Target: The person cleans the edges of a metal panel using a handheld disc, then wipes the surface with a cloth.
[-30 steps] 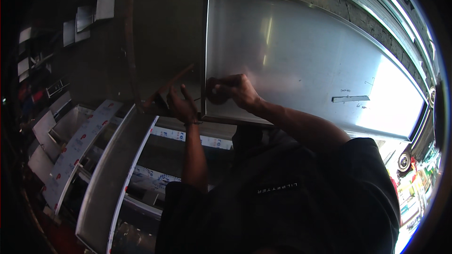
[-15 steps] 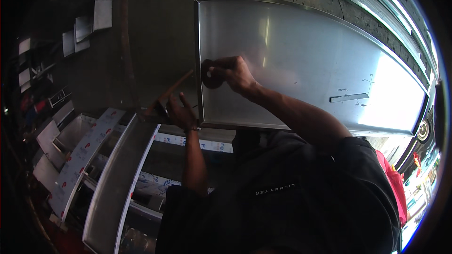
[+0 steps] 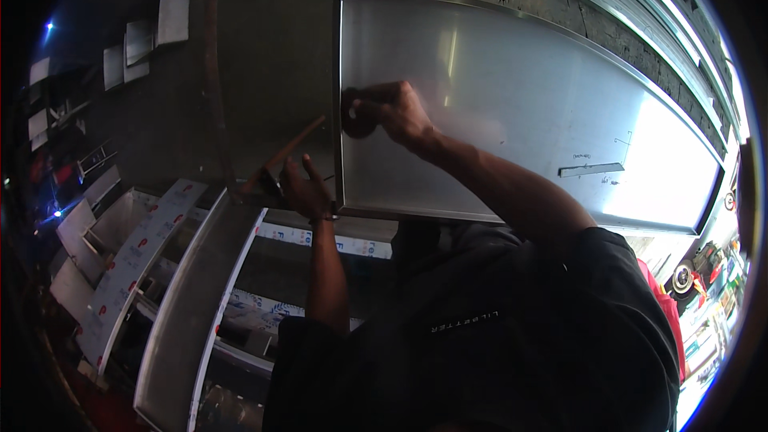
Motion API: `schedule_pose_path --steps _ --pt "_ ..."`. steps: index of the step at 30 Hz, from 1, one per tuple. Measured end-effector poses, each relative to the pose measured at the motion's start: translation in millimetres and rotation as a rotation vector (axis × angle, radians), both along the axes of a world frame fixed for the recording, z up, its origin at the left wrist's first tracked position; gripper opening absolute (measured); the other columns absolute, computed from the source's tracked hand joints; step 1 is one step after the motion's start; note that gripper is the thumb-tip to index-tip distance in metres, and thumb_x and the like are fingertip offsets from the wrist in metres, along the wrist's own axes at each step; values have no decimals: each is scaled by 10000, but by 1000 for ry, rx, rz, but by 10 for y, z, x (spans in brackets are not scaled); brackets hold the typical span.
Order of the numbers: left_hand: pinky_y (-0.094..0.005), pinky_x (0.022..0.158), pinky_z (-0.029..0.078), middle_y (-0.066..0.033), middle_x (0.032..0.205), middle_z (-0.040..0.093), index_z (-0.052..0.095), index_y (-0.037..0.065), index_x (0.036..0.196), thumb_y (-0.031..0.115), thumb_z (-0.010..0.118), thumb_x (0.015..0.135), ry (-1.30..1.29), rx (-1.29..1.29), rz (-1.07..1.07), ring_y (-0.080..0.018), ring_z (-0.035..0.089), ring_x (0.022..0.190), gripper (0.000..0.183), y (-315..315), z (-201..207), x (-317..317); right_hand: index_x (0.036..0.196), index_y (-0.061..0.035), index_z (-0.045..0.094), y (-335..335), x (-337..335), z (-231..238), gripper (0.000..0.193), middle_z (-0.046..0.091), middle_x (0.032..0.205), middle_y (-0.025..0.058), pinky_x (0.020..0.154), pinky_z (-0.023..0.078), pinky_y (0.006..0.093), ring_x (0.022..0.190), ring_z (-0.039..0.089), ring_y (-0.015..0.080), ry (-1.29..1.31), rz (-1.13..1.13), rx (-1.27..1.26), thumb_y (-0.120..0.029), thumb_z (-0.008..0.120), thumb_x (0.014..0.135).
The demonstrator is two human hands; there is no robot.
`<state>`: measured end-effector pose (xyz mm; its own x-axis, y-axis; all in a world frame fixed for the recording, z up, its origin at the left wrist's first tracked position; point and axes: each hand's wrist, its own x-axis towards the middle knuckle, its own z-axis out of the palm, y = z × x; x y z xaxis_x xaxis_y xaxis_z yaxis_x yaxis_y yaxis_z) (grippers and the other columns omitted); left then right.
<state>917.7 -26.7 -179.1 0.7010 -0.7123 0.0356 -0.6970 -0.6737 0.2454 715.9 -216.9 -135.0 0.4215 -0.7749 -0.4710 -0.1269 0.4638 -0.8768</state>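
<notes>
My right hand [image 3: 408, 118] grips a dark reddish-brown disc [image 3: 360, 122] with its fingers and thumb. The disc lies against the left end of a shallow metal panel [image 3: 480, 56] with raised edges, just inside the rim. Outside the panel's lower left corner, my left hand [image 3: 306, 190] is open with its fingers stretched out. Beside it, a thin wooden stick [image 3: 294, 144] slants up toward the panel. A small dark piece [image 3: 270, 182] shows between that hand and the stick; its kind is too dark to make out.
A narrow metal strip [image 3: 590, 170] lies on the panel near pen marks. Several metal frames, one a long metal channel [image 3: 180, 296], stand at lower left, beside a film-covered panel [image 3: 144, 268]. Loose metal sheets [image 3: 172, 20] lie at far left. Long metal lengths [image 3: 640, 24] run behind the panel.
My right hand and the disc have moved slightly up along the panel's left edge. My left hand stays nearly where it was. Bluish lights now show at far left.
</notes>
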Motion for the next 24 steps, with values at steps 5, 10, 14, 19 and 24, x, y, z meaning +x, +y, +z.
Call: schedule_pose_path --steps 5,10,14,19,24 --pt "-448 929 512 -190 1135 681 651 -8 1222 443 615 1007 36 -51 -5 -349 649 1085 501 -41 -45 -29 1064 146 698 -925 -22 15 324 742 871 157 769 569 326 783 720 193 -238 -248 28 -159 676 956" --pt "-443 923 512 -193 1128 681 657 -12 1215 443 615 1006 28 -30 22 -347 652 1076 502 -24 17 -16 1035 105 732 5 -67 -17 269 746 872 158 791 569 320 816 728 189 -166 -33 -53 -143 684 941" --pt "-443 911 513 -190 1116 681 660 -19 1208 457 601 1007 -21 -17 -26 -347 655 1060 520 3 -38 18 1026 98 741 -392 66 32 266 748 862 151 739 562 311 775 718 174 -42 -139 -36 -146 702 928" --pt "-450 920 509 -194 1126 678 658 -19 1212 467 593 1007 -4 -39 -29 -356 650 1070 531 -82 -51 -47 1057 100 734 -1108 46 -148 260 753 891 141 738 596 324 788 741 212 -125 -316 -35 -121 716 919" --pt "-459 928 503 -201 1132 674 648 -18 1233 467 593 1009 11 -7 10 -364 645 1076 537 -20 23 -14 1139 145 683 -535 49 -167 322 745 924 190 773 622 347 797 749 235 -91 -194 -64 -93 710 923"
